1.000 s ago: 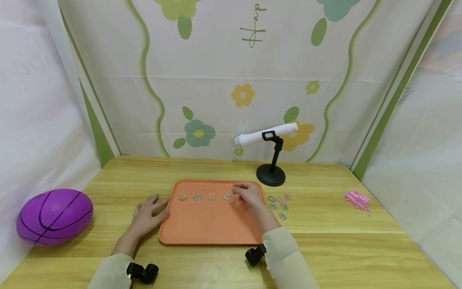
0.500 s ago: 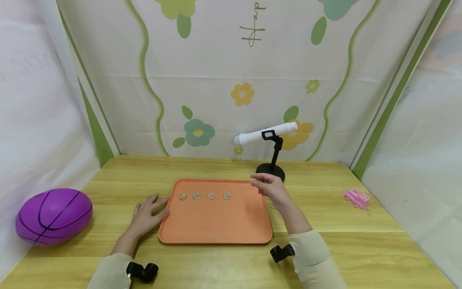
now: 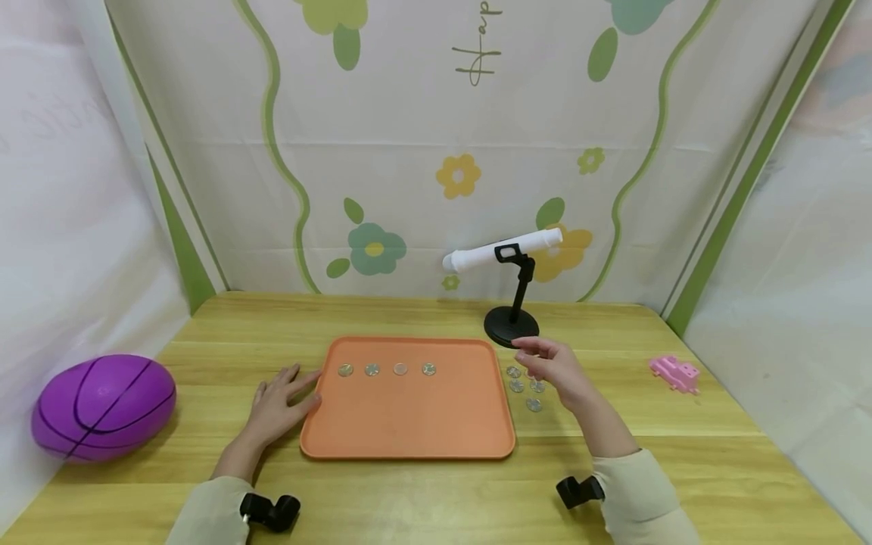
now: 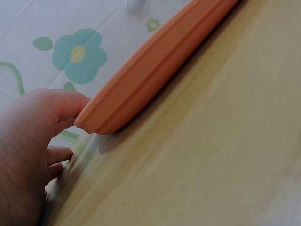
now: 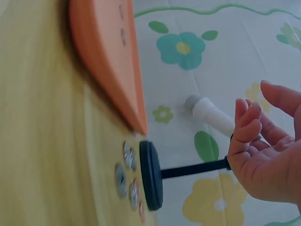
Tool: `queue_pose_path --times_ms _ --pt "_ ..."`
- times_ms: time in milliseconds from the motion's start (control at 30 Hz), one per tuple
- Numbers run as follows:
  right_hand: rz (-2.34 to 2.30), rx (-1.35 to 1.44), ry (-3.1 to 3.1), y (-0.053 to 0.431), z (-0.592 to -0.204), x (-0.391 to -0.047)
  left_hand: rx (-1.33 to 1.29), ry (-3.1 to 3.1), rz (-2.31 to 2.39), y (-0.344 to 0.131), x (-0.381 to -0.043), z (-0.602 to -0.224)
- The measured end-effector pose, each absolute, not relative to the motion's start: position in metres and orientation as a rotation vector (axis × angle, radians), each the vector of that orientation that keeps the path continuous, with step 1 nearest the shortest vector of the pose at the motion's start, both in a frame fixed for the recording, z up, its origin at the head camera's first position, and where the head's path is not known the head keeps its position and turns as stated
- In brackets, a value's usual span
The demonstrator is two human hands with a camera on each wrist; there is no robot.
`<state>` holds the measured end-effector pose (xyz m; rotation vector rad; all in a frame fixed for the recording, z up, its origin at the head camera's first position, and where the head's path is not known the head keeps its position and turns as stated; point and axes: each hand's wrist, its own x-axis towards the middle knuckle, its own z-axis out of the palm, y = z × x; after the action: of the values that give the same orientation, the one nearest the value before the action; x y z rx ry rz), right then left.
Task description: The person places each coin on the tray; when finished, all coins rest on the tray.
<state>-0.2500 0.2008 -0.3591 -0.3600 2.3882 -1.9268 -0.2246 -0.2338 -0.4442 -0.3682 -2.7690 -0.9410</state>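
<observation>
An orange tray [image 3: 407,424] lies on the table, with several coins in a row along its far part, among them a silvery coin [image 3: 428,369] at the right end and a copper-coloured coin [image 3: 400,369]. My left hand [image 3: 275,410] rests at the tray's left edge, its fingers spread and touching the rim. Above the loose coins right of the tray hovers my right hand [image 3: 560,372]. In the right wrist view its thumb stands apart from the loosely bent fingers, and nothing shows between them. It partly hides the coin group; a silvery coin [image 3: 534,405] shows nearest.
Behind the tray, a white microphone [image 3: 477,257] is held on a black stand [image 3: 511,325]. A purple ball [image 3: 104,409] sits at the table's left. On the right lies a small pink toy [image 3: 674,374]. A flower-printed cloth [image 3: 381,166] hangs behind the table.
My right hand has moved right, from beside the coin row over the tray to above the loose coins. The left hand and the coins on the tray have stayed put.
</observation>
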Motion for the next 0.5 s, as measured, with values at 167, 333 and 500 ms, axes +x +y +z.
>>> queue_pose_path --times_ms 167,333,500 --pt "-1.916 -0.360 2.376 0.218 -0.369 -0.249 -0.371 -2.765 -0.944 -0.234 -0.224 -0.443" --pt "-1.882 -0.355 2.366 0.232 -0.378 -0.249 -0.366 -2.763 -0.944 -0.235 -0.224 -0.443" --pt "-1.844 -0.343 2.362 0.242 -0.387 -0.249 -0.370 -2.762 -0.944 -0.235 -0.224 -0.443"
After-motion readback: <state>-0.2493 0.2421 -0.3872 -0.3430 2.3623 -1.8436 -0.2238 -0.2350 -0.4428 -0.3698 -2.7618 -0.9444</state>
